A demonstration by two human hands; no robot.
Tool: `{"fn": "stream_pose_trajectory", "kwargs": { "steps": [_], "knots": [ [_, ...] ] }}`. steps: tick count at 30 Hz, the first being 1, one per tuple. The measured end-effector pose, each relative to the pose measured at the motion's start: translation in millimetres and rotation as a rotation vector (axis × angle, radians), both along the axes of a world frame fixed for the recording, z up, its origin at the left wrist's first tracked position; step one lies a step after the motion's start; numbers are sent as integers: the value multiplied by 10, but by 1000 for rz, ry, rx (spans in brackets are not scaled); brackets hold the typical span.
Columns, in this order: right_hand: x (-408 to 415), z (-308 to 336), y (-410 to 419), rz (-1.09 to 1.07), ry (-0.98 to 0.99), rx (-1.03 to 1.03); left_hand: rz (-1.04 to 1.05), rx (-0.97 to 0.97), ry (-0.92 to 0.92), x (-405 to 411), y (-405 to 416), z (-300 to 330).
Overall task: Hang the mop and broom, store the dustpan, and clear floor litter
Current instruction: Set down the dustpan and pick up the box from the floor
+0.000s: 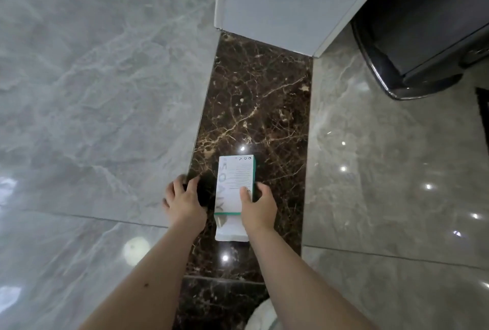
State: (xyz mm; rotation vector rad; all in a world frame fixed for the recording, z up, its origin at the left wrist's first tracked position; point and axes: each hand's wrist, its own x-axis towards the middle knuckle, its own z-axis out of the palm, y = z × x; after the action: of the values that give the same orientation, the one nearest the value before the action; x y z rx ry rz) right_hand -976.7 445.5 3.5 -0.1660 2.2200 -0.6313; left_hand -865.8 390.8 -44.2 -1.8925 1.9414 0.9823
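The right hand (258,205) is gripping a white-and-green carton (234,186) lying on the dark marble strip (254,96). Just left of the carton, the left hand (185,201) is closing around something dark.

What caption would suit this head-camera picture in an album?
Right hand grasping a white-and-green carton on the dark marble strip; left hand alongside.

Home interior, seemingly a doorway, shown by polished grey marble floor tiles (92,91), dark veined threshold strip (254,107) at centre, white door frame (277,4) at 12 o'clock, dark appliance (423,38) at 2 o'clock
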Motion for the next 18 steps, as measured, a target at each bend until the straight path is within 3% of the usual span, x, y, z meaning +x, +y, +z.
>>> {"fn": "stream_pose_trajectory", "kwargs": {
  "steps": [4, 8, 18],
  "knots": [
    [13, -121, -54, 19, -2, -32, 89, -118, 91, -40, -12, -92],
    [45, -45, -104, 30, -12, -51, 155, -51, 107, -32, -37, 40],
    [348, 1230, -377, 174, -65, -96, 272, 53, 172, 402, -127, 1218]
  ]
}}
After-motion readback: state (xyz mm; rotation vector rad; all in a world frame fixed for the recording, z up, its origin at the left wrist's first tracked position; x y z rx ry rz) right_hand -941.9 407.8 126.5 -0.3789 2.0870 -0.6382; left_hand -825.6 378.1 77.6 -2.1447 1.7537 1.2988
